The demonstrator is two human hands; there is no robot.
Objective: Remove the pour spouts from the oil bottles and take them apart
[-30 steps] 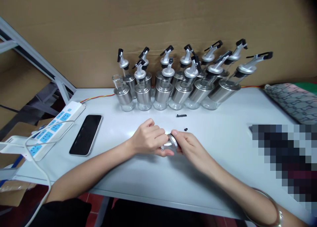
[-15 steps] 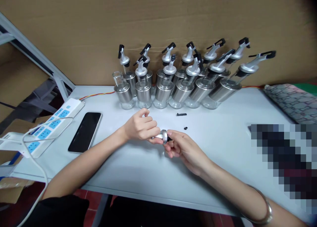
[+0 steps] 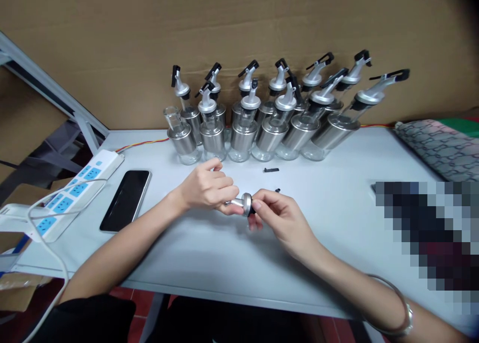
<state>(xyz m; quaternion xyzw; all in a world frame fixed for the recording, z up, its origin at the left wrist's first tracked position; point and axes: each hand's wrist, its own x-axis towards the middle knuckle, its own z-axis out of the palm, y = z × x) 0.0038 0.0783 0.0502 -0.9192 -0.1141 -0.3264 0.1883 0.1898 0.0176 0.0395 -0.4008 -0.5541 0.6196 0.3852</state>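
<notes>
The left hand (image 3: 207, 187) is gripping a silver pourer top (image 3: 246, 204) by its spout (image 3: 236, 202) while the right hand (image 3: 287, 222) is pinching its black base (image 3: 252, 209) above the desk (image 3: 209, 263).

Even light, soft shadows on tabletop (image 3: 209, 263), dark upper-right corner

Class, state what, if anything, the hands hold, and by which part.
A silver pourer top: left hand on its narrow spout, right hand at its black stopper end.
</notes>
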